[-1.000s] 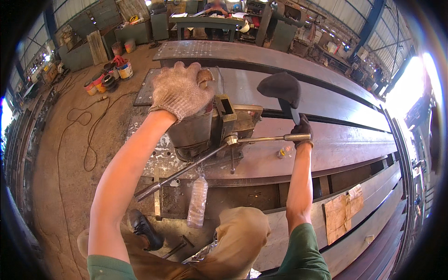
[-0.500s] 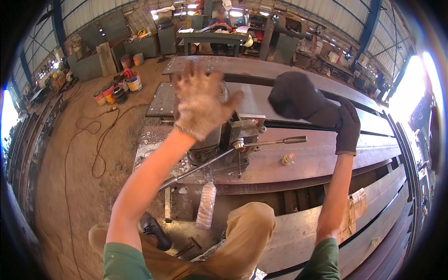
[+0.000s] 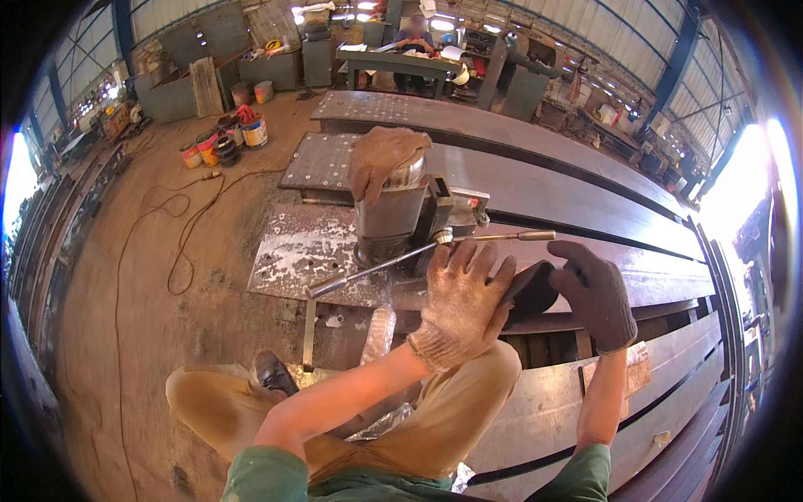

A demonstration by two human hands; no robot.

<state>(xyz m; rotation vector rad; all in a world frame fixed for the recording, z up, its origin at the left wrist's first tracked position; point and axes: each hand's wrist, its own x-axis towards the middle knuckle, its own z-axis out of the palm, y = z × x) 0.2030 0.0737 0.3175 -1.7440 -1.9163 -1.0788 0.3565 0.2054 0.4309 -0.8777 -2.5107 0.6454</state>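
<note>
My left hand, in a light, worn knit glove, lies over the left edge of a black, rounded, cap-like thing, its thumb against the near side. My right hand, in a darker glove, has curled fingers at the thing's right edge. Both hands appear to grip it, though part of the contact is hidden. Just beyond them, a bench vise with a long metal bar across it stands on the steel plates. Beside the vise, a brown glove or rag drapes over an upright metal cylinder.
A clear plastic bottle is by my knee. Long steel plates stretch to the right with gaps between them. Several paint buckets and a loose cable are on the floor at left. A person sits behind a green table at the back.
My left hand has come down and right from over the metal cylinder to the black thing. My right hand has lowered with that thing toward my knee. The draped brown piece is now uncovered.
</note>
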